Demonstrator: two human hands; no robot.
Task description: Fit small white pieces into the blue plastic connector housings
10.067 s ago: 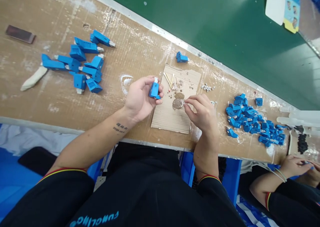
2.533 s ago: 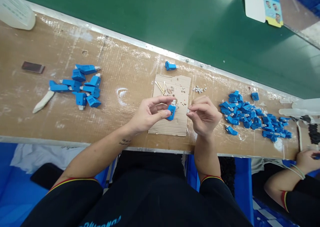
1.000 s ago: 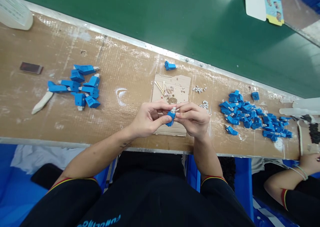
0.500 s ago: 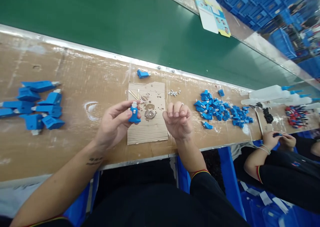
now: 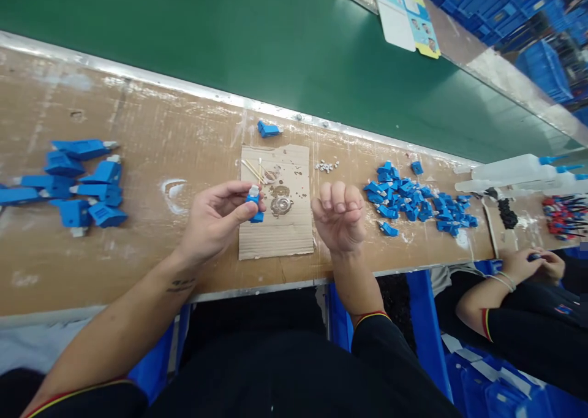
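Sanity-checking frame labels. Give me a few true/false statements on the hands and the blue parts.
1. The left hand pinches a small blue part with a white tip. True.
2. The right hand lies on the pile of blue parts. False: its fingers are curled and it is apart from the pile.
3. A cardboard sheet lies on the table by both hands. True.
4. The lone blue part sits on the cardboard. False: it lies on bare table beyond the sheet, near the green belt.
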